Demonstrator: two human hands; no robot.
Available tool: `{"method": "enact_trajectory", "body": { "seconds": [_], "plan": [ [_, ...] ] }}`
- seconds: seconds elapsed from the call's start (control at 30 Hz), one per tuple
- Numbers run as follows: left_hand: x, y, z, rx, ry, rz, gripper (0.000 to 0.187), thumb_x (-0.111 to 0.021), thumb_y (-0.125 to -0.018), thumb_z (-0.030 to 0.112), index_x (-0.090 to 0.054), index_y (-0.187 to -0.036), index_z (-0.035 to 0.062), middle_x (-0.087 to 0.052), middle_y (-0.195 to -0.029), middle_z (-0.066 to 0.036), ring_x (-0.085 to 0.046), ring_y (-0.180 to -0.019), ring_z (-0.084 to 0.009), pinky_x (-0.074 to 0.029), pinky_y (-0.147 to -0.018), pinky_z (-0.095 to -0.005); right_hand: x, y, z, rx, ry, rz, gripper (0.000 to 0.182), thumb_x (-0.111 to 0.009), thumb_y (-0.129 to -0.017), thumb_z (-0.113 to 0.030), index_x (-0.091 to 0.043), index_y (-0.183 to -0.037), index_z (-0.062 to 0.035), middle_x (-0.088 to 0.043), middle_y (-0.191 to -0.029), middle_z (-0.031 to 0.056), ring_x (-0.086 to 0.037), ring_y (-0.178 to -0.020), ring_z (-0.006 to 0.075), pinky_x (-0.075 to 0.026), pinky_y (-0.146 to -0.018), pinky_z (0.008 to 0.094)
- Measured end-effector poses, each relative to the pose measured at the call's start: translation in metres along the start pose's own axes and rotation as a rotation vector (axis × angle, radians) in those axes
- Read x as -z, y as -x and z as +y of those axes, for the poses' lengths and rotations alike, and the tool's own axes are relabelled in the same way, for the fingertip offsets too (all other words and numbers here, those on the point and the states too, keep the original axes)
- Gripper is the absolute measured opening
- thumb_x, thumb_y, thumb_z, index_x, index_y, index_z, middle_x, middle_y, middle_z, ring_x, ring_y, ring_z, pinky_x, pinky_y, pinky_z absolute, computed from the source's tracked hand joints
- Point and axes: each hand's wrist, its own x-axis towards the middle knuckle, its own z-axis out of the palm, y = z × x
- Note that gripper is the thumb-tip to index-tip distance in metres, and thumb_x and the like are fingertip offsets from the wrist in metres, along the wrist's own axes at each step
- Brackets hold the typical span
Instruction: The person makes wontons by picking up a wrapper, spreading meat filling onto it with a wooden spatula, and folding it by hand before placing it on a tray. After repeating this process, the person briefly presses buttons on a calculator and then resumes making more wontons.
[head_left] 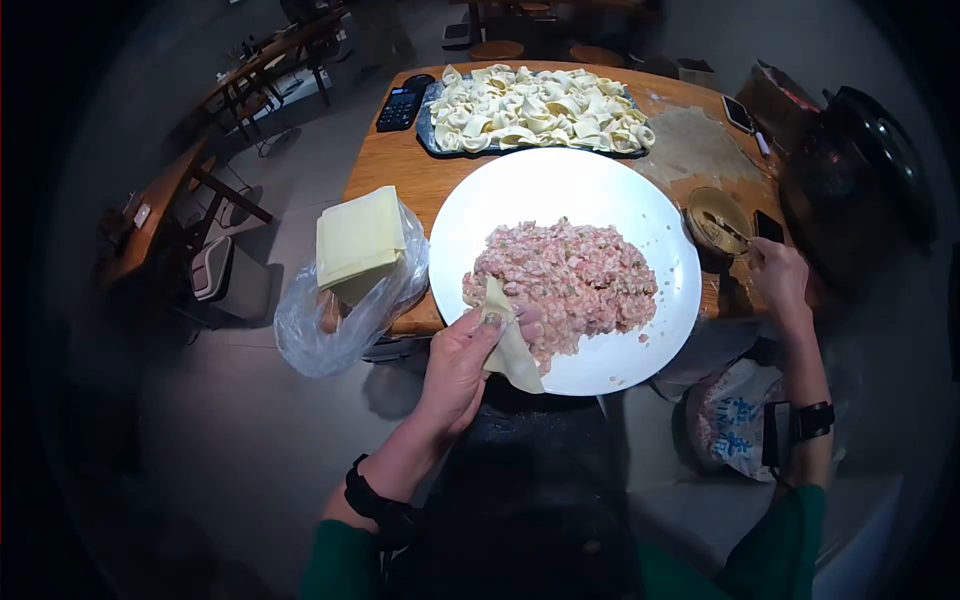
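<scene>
My left hand (458, 368) pinches a pale, partly folded wonton wrapper (516, 358) over the near left rim of a big white plate (490, 192). A mound of pink minced meat (580, 268) with green bits lies on that plate, right behind the wrapper. Out to the right, my right hand (782, 276) is closed on the thin handle of a utensil (733, 233). Its far end dips into a small tan bowl (708, 201); the exact kind of utensil is hard to make out.
Left of the plate, a stack of square wrappers (357, 235) sits in a clear plastic bag (318, 335) at the table edge. Behind are a tray of folded wontons (540, 110) and a calculator (400, 108). Phones (738, 114) and a dark appliance (860, 160) are on the right.
</scene>
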Motion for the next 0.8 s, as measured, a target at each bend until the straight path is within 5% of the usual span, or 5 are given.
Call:
{"method": "enact_trajectory", "body": {
  "seconds": [0.17,0.33,0.5,0.63,0.8],
  "plan": [
    [-0.002,-0.003,-0.002,-0.044,-0.116,-0.07,0.034,-0.048,-0.094,0.021,-0.053,-0.117,-0.0036,-0.062,-0.109,-0.014,-0.061,-0.095,-0.0165,-0.051,-0.079,-0.029,0.044,0.042,-0.097,-0.281,-1.113,-0.207,0.023,-0.061,-0.086,-0.017,-0.065,-0.087,0.0057,-0.052,-0.059,-0.004,-0.045,-0.059,0.0017,-0.037,-0.051,0.0195],
    [-0.004,-0.001,-0.007,-0.055,-0.218,-0.077,0.031,-0.048,-0.094,0.014,-0.052,-0.119,-0.0033,-0.062,-0.108,-0.012,-0.061,-0.093,-0.0153,-0.052,-0.076,-0.0291,0.034,0.083,-0.162,-0.145,-1.312,-0.495,0.019,-0.063,-0.085,-0.015,-0.066,-0.088,0.0039,-0.056,-0.064,-0.0036,-0.043,-0.059,0.0011,-0.036,-0.051,0.0184],
    [-0.002,0.006,-0.007,-0.105,-0.063,-0.092,0.034,-0.044,-0.095,0.017,-0.045,-0.125,-0.0006,-0.054,-0.121,-0.016,-0.057,-0.105,-0.0212,-0.048,-0.089,-0.0362,0.04,0.09,-0.177,-0.307,-1.439,-0.351,0.015,-0.068,-0.08,-0.01,-0.063,-0.088,0.002,-0.055,-0.065,-0.0028,-0.046,-0.06,0.0023,-0.037,-0.053,0.0172],
    [-0.011,0.006,-0.009,-0.08,0.436,-0.111,0.04,-0.041,-0.096,0.021,-0.034,-0.134,0.0071,-0.045,-0.132,-0.012,-0.046,-0.118,-0.0214,-0.041,-0.099,-0.0399,0.046,0.112,-0.224,-0.21,-1.487,-0.431,0.043,-0.073,-0.072,-0.003,-0.051,-0.109,0.0011,-0.06,-0.098,0.0039,-0.055,-0.088,0.0069,-0.046,-0.079,0.0217],
    [-0.015,0.012,-0.014,-0.039,0.654,-0.099,0.041,-0.037,-0.097,0.025,-0.029,-0.135,0.0125,-0.042,-0.133,-0.003,-0.04,-0.123,-0.0176,-0.036,-0.103,-0.0403,0.026,0.124,-0.254,-0.377,-1.734,-0.096,0.031,-0.071,-0.076,-0.004,-0.058,-0.104,0.0024,-0.062,-0.089,0.0018,-0.056,-0.08,0.0066,-0.045,-0.074,0.0207]
  ]
}}
